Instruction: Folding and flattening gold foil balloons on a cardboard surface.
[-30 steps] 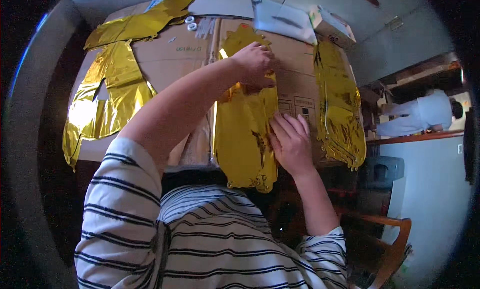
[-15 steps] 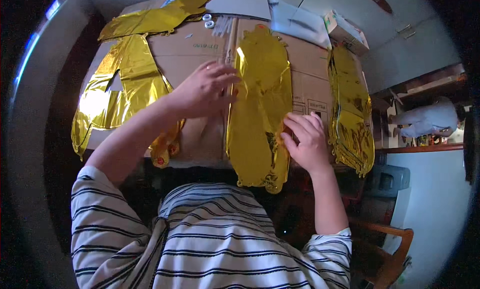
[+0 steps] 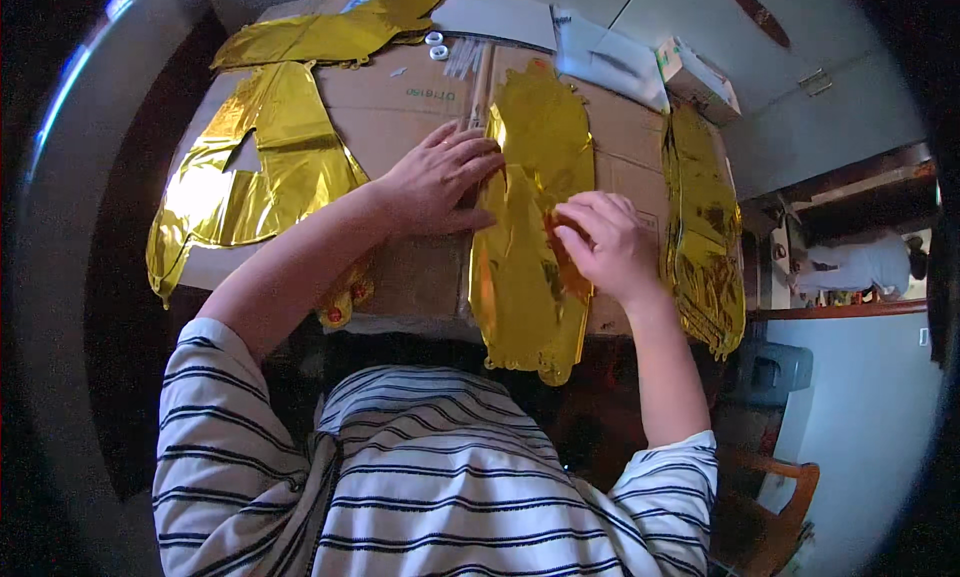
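Observation:
A flat, uninflated gold foil balloon (image 3: 540,127) lies lengthwise before me, its near end hanging over the table's front edge. My left hand (image 3: 440,182) rests at its left edge, fingers stretched out and tips touching the foil. At the opposite edge, my right hand (image 3: 610,242) has its thumb and fingertips pinched together on the foil, lifting that side a little. The foil there is bent and wrinkled. What lies under my right fingertips is hidden.
Cardboard (image 3: 400,107) covers the table. A gold foil letter shape (image 3: 290,117) is at left, another gold foil piece (image 3: 330,37) behind it, and a gold foil stack (image 3: 700,227) at right. White tape rolls (image 3: 438,52) and a box (image 3: 697,79) stand at the back. Another person (image 3: 865,264) is far right.
My left hand has come down onto the balloon's left edge and spread there. My right hand has shifted slightly up and left, with the foil lifting beside it.

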The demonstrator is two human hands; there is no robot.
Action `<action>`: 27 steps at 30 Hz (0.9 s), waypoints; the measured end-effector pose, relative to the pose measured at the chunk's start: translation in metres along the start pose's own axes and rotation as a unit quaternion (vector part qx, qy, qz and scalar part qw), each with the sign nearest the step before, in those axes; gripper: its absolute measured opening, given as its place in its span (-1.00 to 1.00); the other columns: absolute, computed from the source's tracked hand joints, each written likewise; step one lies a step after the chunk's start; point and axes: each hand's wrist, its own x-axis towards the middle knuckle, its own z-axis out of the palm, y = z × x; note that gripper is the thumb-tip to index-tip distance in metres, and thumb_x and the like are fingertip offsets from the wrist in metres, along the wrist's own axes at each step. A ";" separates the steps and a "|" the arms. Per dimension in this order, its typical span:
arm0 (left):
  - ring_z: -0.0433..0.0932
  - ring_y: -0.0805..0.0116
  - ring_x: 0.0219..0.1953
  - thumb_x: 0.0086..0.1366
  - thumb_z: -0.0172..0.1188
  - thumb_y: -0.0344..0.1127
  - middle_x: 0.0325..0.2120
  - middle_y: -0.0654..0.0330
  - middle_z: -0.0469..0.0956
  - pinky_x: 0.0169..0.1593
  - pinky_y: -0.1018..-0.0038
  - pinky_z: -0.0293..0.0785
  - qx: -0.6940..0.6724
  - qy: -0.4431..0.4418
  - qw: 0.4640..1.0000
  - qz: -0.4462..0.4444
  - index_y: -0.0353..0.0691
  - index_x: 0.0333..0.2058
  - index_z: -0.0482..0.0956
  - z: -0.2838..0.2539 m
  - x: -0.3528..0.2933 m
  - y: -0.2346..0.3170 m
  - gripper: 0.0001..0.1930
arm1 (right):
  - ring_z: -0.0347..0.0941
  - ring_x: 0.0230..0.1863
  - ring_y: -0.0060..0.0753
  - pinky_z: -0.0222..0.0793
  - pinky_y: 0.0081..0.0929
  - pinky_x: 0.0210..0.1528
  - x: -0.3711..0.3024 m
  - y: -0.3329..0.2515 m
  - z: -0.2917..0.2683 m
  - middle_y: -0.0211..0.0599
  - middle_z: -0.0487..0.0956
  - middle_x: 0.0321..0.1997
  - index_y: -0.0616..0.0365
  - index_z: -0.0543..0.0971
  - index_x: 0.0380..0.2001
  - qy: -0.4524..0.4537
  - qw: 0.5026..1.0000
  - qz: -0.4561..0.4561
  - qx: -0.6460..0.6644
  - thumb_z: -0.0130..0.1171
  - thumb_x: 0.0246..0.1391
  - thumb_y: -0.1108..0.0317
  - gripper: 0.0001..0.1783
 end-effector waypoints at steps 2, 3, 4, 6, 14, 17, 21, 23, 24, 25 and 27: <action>0.19 -0.04 0.37 0.16 0.31 0.16 0.26 -0.02 0.31 0.43 -0.10 -0.01 -0.004 0.000 1.000 -0.001 -0.21 0.24 0.35 0.001 -0.002 -0.001 -0.21 | 0.52 -0.08 -0.11 0.41 -0.24 0.06 0.001 -0.008 0.004 -0.25 0.62 -0.12 0.14 0.66 -0.17 -0.021 1.000 -0.005 0.009 0.37 -0.02 0.32 -0.70; 0.20 -0.04 0.36 0.16 0.31 0.16 0.25 -0.02 0.31 0.43 -0.10 0.00 -0.004 0.003 1.000 0.001 -0.21 0.24 0.35 0.000 -0.002 -0.001 -0.20 | 0.51 -0.07 -0.10 0.41 -0.24 0.06 -0.001 -0.012 0.006 -0.24 0.62 -0.11 0.15 0.65 -0.15 -0.030 0.999 -0.006 0.008 0.38 -0.02 0.31 -0.67; 0.21 -0.05 0.36 0.15 0.32 0.16 0.24 -0.01 0.32 0.42 -0.10 0.00 -0.005 0.006 1.000 0.003 -0.21 0.24 0.35 0.000 -0.003 -0.001 -0.20 | 0.51 -0.06 -0.09 0.41 -0.23 0.07 -0.002 -0.014 0.008 -0.23 0.61 -0.10 0.15 0.64 -0.12 -0.039 0.999 -0.007 0.007 0.39 -0.02 0.30 -0.64; 0.22 -0.05 0.35 0.14 0.33 0.15 0.23 -0.01 0.34 0.42 -0.08 0.02 -0.002 0.002 1.000 0.002 -0.22 0.23 0.36 -0.002 -0.002 0.000 -0.20 | 0.49 -0.03 -0.09 0.41 -0.22 0.07 -0.004 -0.017 0.009 -0.22 0.60 -0.06 0.15 0.63 -0.09 -0.050 0.999 -0.002 0.001 0.40 -0.03 0.26 -0.59; 0.35 0.01 0.24 0.20 0.25 0.17 0.07 0.01 0.48 0.39 0.10 0.13 -0.014 0.063 0.997 0.030 -0.22 0.03 0.53 -0.002 0.018 -0.013 -0.39 | 0.40 0.01 -0.05 0.40 -0.19 0.09 -0.012 -0.016 0.021 -0.16 0.51 -0.01 0.14 0.59 -0.09 -0.067 0.997 -0.014 -0.045 0.39 -0.01 0.17 -0.56; 0.36 0.02 0.25 0.23 0.24 0.17 0.08 0.04 0.50 0.37 0.12 0.15 0.025 0.073 0.996 0.054 -0.20 0.03 0.55 0.006 0.030 -0.028 -0.41 | 0.40 0.00 -0.03 0.41 -0.16 0.10 -0.011 -0.017 0.021 -0.12 0.51 -0.01 0.16 0.58 -0.07 -0.064 0.997 -0.022 -0.037 0.38 -0.01 0.20 -0.55; 0.31 0.05 0.32 0.25 0.23 0.20 0.21 0.10 0.44 0.41 0.04 0.10 0.058 0.019 0.998 0.005 -0.13 0.17 0.48 0.010 0.035 -0.046 -0.34 | 0.39 0.00 -0.08 0.39 -0.22 0.09 -0.012 -0.017 0.022 -0.20 0.50 -0.02 0.16 0.58 -0.02 -0.062 0.997 -0.019 -0.038 0.39 -0.01 0.22 -0.52; 0.25 0.04 0.37 0.27 0.20 0.23 0.28 0.17 0.39 0.45 -0.01 0.02 0.051 -0.019 0.998 -0.021 -0.08 0.24 0.43 0.005 0.036 -0.049 -0.30 | 0.39 0.00 -0.08 0.39 -0.23 0.09 -0.013 -0.015 0.022 -0.20 0.50 -0.01 0.17 0.58 -0.01 -0.056 0.997 -0.028 -0.039 0.39 -0.01 0.21 -0.51; 0.25 0.05 0.37 0.25 0.20 0.25 0.27 0.13 0.40 0.45 0.00 -0.01 0.065 -0.010 0.998 -0.018 -0.11 0.23 0.43 0.008 0.036 -0.052 -0.28 | 0.39 0.00 -0.08 0.40 -0.23 0.09 -0.013 -0.015 0.024 -0.19 0.50 -0.01 0.17 0.58 -0.01 -0.054 0.997 -0.029 -0.038 0.38 0.00 0.21 -0.51; 0.24 0.05 0.36 0.24 0.19 0.27 0.25 0.09 0.40 0.46 0.01 -0.03 0.079 -0.001 0.997 -0.014 -0.13 0.22 0.43 0.012 0.036 -0.055 -0.27 | 0.39 0.00 -0.07 0.40 -0.22 0.08 -0.013 -0.014 0.025 -0.19 0.50 -0.01 0.17 0.58 -0.01 -0.053 0.997 -0.030 -0.037 0.38 0.00 0.21 -0.51; 0.23 0.06 0.37 0.22 0.19 0.30 0.24 0.05 0.41 0.48 0.03 -0.07 0.085 0.002 0.996 -0.016 -0.15 0.21 0.44 0.012 0.037 -0.056 -0.24 | 0.39 -0.01 -0.07 0.40 -0.22 0.08 -0.013 -0.013 0.026 -0.18 0.50 -0.01 0.17 0.58 -0.01 -0.052 0.998 -0.029 -0.036 0.38 0.00 0.21 -0.52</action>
